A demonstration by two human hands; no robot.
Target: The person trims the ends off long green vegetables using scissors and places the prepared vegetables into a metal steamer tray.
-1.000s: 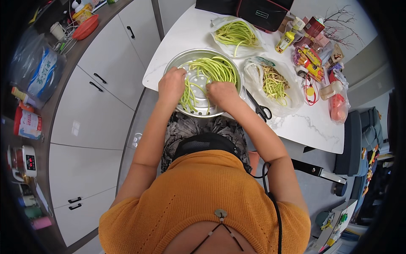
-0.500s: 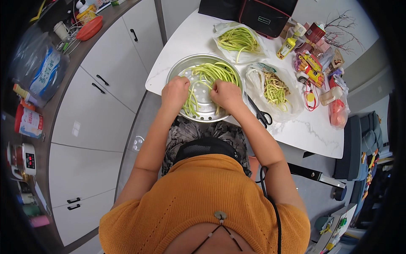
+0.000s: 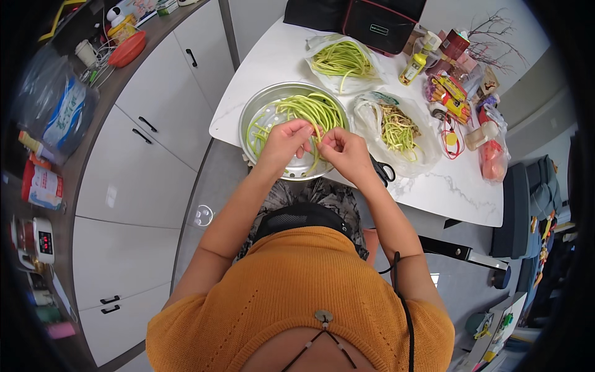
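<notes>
A round silver steamer pan (image 3: 246, 118) with a perforated bottom stands at the table's near left edge. Long green vegetable stems (image 3: 310, 106), which look like garlic scapes, lie heaped in its far part, with shorter pieces (image 3: 259, 134) at its left side. Above the pan's near half my two hands are close together. My left hand (image 3: 286, 146) pinches one green stem (image 3: 319, 132) between thumb and fingers. My right hand (image 3: 346, 154) is closed on the same stem just beside it. The fingers partly cover the stem.
Behind the pan lies an open plastic bag of long stems (image 3: 341, 62). To the right, another bag (image 3: 421, 155) holds trimmed ends (image 3: 400, 130). Black scissors (image 3: 384, 170) rest by the pan. Bottles and food packets (image 3: 449, 99) crowd the right side; a black box (image 3: 379, 28) stands behind.
My left hand has moved right, from the pan's left side to beside my right hand. My right hand has shifted slightly right and down. Both hands now meet at one stem.
</notes>
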